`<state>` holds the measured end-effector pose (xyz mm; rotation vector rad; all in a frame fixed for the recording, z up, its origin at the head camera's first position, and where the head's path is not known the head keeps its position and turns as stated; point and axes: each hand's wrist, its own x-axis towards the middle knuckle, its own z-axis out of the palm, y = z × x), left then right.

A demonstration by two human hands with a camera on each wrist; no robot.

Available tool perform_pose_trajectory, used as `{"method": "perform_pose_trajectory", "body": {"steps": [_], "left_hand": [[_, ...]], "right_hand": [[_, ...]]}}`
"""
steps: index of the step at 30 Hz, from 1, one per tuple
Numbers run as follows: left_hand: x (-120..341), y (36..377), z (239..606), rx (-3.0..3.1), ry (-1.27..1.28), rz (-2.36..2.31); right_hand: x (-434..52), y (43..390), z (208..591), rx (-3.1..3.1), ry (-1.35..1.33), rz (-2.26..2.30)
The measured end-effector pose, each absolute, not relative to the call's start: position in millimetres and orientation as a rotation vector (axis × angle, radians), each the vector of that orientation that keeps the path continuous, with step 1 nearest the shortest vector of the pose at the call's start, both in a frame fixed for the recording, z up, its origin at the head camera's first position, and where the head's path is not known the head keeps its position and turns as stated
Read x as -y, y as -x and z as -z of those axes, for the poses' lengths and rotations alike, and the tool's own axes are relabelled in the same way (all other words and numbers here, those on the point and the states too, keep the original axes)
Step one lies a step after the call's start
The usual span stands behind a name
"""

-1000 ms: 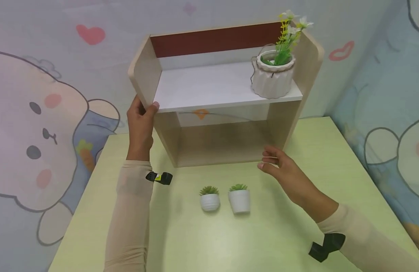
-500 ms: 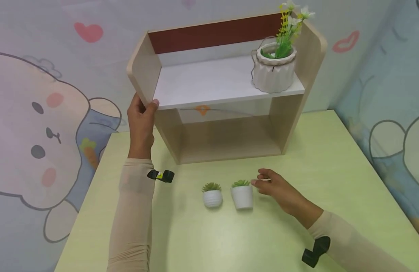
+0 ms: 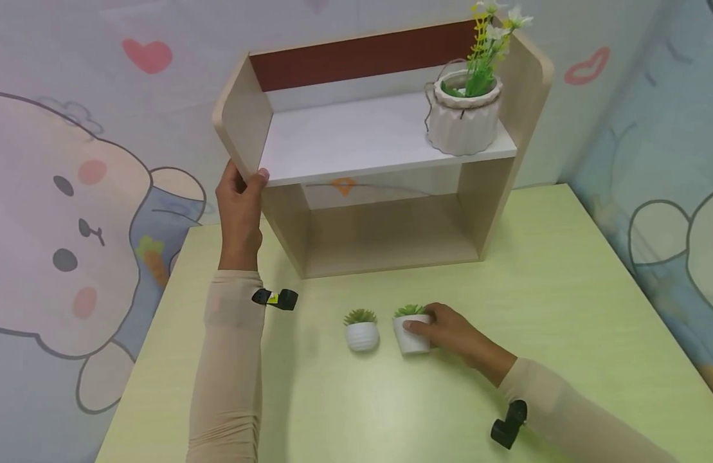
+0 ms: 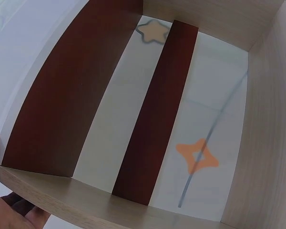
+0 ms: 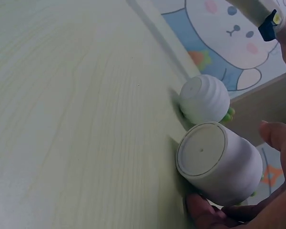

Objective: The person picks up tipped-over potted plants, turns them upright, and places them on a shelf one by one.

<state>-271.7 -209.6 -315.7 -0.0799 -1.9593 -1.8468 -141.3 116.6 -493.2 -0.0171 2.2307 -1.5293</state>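
A small two-tier wooden shelf [image 3: 391, 244] stands at the back of the table. My left hand [image 3: 239, 218] grips its left side panel, with the thumb at the front edge of the white board; most of its fingers are hidden behind the panel. Near the middle of the table, my right hand [image 3: 451, 331] has its thumb over a white tapered pot with a green succulent [image 3: 411, 341], its fingers round the far side. In the right wrist view the pot's flat base [image 5: 201, 150] faces the camera. Left of it lies a rounder, ribbed white succulent pot [image 3: 362, 336].
On the shelf's upper board, at the right end, stands a fluted white pot [image 3: 463, 125] with white and yellow flowers. A cartoon-printed backdrop [image 3: 101, 38] rises behind the pale green table [image 3: 344, 411].
My right hand has come from the shelf's lower right front corner toward the body and left, onto the tapered succulent pot. The left hand keeps its grip on the panel.
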Motion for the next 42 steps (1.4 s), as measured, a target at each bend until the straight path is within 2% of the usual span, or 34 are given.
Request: {"method": "perform_pose_trajectory", "body": {"steps": [16,34,42], "left_hand": [[209,273,319,1.943,0.078,1.850],[208,271,318,1.944,0.040,1.834],[207,272,317,1.925,0.043,1.857]], "right_hand": [[-112,152,501,-2.472,0.070,1.303],[-136,141,505,-2.485,0.169,1.502],[-146,136,513,-2.410,0.346,1.710]]}}
